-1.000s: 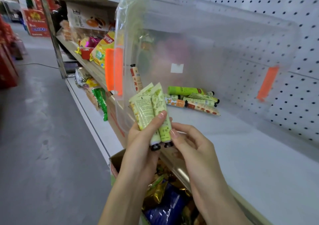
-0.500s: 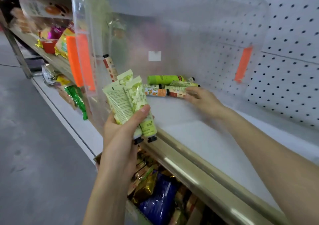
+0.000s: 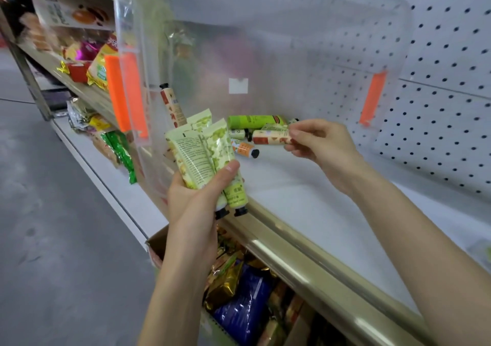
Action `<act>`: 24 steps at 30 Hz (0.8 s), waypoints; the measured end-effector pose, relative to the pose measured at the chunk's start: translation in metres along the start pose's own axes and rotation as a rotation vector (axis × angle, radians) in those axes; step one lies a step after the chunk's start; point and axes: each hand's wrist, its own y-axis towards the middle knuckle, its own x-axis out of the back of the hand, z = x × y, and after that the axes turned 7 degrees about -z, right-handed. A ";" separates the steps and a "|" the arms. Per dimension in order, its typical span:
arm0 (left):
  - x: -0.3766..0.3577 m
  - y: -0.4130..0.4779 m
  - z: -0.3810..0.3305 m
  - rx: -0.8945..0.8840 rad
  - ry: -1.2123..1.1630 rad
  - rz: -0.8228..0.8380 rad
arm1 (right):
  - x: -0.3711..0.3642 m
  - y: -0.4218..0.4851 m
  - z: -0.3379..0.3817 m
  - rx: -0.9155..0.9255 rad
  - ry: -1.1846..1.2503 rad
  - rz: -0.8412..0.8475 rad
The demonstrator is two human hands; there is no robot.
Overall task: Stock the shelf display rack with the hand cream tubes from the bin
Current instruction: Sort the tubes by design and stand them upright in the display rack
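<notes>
Green tubes clamped caps-down in left hand; right hand pinching red-patterned tube inside tipped clear bin on shelf, above loose tubes.

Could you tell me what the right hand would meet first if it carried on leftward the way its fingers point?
Probably the green tubes held upright in the left hand; the right hand carries an orange-patterned tube, though depth is unclear.

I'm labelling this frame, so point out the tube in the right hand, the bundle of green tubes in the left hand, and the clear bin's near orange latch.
red-patterned tube [image 3: 271,136]: head view, middle of its body.
green tubes [image 3: 204,157]: head view, printed back of the front tube.
orange latch [image 3: 125,93]: head view, middle of the strip.
</notes>
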 end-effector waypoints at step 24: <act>-0.047 -0.144 0.016 0.086 0.197 0.490 | 0.099 -0.207 0.113 0.282 -0.615 -0.236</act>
